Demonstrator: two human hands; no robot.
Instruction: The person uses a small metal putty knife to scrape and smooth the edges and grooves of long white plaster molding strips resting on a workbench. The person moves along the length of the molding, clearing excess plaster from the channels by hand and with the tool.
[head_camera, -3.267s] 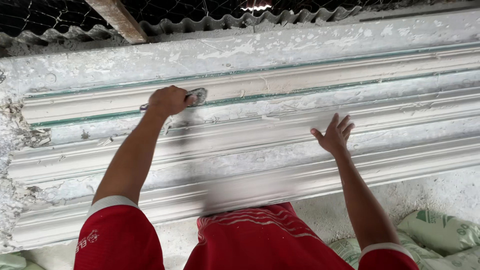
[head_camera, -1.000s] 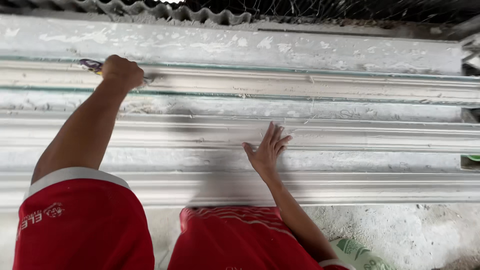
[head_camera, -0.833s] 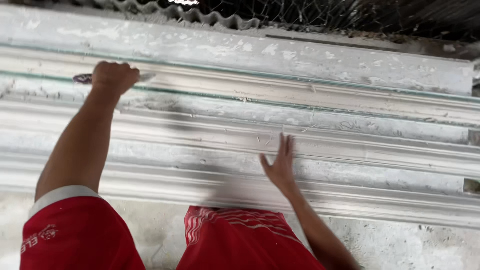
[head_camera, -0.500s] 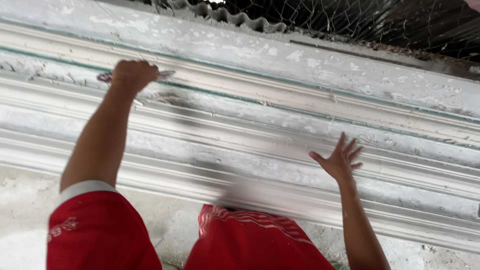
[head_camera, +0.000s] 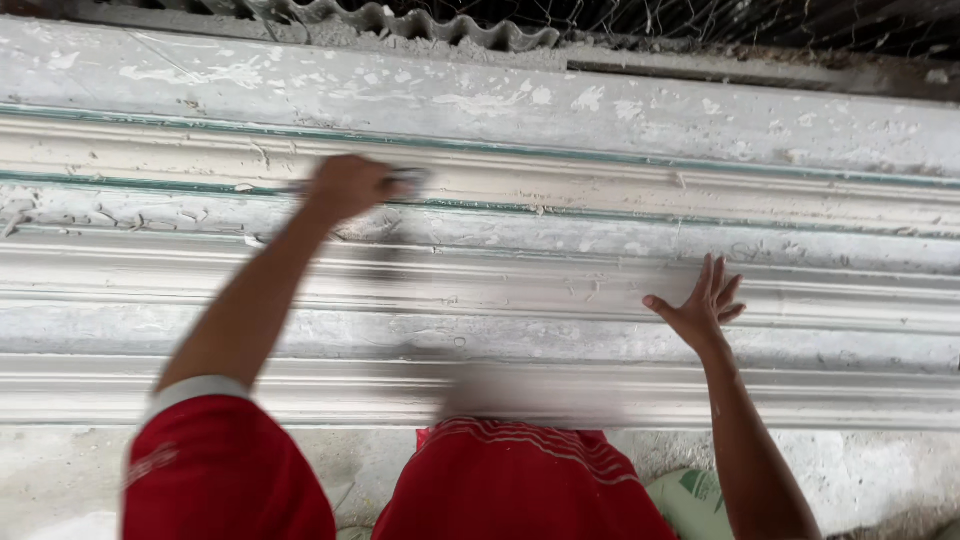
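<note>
My left hand (head_camera: 345, 188) is closed around a small metal scraping tool (head_camera: 405, 180), blurred by motion. It presses the tool into the upper groove of a long white plaster moulding (head_camera: 560, 285) that runs across the whole view in several ridged strips. My right hand (head_camera: 700, 305) lies open and flat, fingers spread, on a lower strip of the moulding to the right. Both arms come out of red short sleeves with white cuffs. Plaster crumbs and flakes are scattered along the upper strips.
A corrugated sheet (head_camera: 420, 22) and wire mesh (head_camera: 760, 20) border the far edge at the top. Rough grey floor (head_camera: 860, 470) lies below the moulding. A white and green sack (head_camera: 690, 495) sits by my right forearm.
My left hand has slid the tool to the right along the upper groove. My right hand has lifted off, shifted right and settled flat on the moulding again.
</note>
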